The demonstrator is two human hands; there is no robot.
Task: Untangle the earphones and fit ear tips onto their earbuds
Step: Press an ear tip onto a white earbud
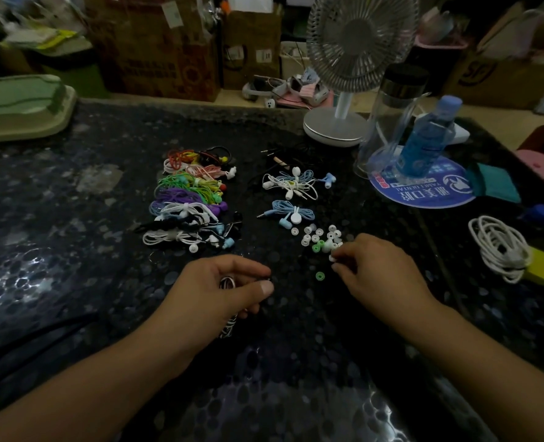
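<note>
White ear tip (332,257) is pinched between the thumb and forefinger of the right hand (377,269), at the near edge of the loose pile of ear tips (323,237) that lies just beyond those fingertips. One green ear tip (320,276) sits apart, just to the thumb side of that hand. The left hand (219,287) is curled around a dark striped earphone (227,283), its cord hanging down below the palm; the earbud itself is hidden at the thumb and forefinger, so its angle cannot be told.

The step in hand looks to be seating this tip on that earbud. To do it well, the left hand should let the earbud's nozzle stick out past its fingertips and point toward the right hand. The right hand should turn the tip so its hole faces the nozzle, hook one side of the rim over first, then roll the rest on. A soft tip folds easily, so press evenly.

Bundled earphones (187,199) lie well beyond the left hand, on the dark table (73,250).
</note>
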